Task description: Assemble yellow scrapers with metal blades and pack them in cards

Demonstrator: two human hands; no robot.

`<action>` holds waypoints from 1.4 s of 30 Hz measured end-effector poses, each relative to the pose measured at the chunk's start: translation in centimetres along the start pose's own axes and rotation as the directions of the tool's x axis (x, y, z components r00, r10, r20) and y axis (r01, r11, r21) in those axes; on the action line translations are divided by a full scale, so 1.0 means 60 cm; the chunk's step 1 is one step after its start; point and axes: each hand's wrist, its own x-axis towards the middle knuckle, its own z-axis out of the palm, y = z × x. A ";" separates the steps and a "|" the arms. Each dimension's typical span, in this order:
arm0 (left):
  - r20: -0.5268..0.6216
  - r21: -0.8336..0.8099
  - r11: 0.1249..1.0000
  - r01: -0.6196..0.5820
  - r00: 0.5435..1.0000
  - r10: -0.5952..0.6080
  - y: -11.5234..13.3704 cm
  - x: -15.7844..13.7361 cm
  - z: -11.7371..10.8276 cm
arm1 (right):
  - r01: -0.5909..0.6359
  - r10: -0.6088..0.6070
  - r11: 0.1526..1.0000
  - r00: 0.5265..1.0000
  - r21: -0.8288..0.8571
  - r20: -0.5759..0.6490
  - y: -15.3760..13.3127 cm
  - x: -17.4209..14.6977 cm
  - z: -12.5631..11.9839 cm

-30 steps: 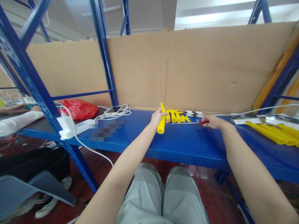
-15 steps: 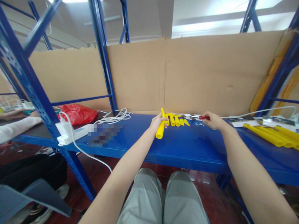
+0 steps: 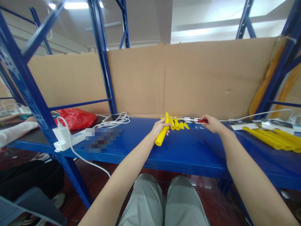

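My left hand (image 3: 160,128) is closed around a yellow plastic tube (image 3: 161,137). The tube leans, its wide open end toward me and its narrower end pointing away. In my right hand (image 3: 213,123) is a screwdriver (image 3: 202,121) with a dark red handle. Its metal shaft points left, and the tip reaches the upper part of the tube; whether it touches cannot be made out. Several shorter yellow pieces (image 3: 177,125) lie in a row just behind and right of my left hand. Small silvery bits (image 3: 199,127), too small to name, lie near my right hand.
Several long yellow tubes (image 3: 263,138) and flat packages (image 3: 244,125) lie at the right of the blue shelf (image 3: 188,153). At left are a power strip (image 3: 77,138), coiled white cable (image 3: 117,119) and red bag (image 3: 76,119). A co-worker's sleeve (image 3: 18,131) shows beyond the post.
The screwdriver has moved left, bringing its tip up to the yellow tube. My left hand still grips the tube, now tilted a little more. The view has shifted slightly.
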 end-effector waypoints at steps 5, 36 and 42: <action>0.043 0.007 1.000 0.005 0.999 -0.005 0.002 -0.001 -0.001 | -0.003 0.003 1.000 1.000 0.008 0.016 -0.008 -0.002 -0.003; 0.003 0.093 0.995 -0.020 1.000 0.020 -0.010 0.009 -0.004 | -0.088 0.084 0.996 0.983 0.014 0.161 -0.028 -0.014 -0.014; -0.008 0.103 0.995 -0.007 1.000 0.007 -0.011 0.012 -0.005 | -0.144 0.132 0.989 0.969 0.045 0.208 -0.037 -0.017 -0.017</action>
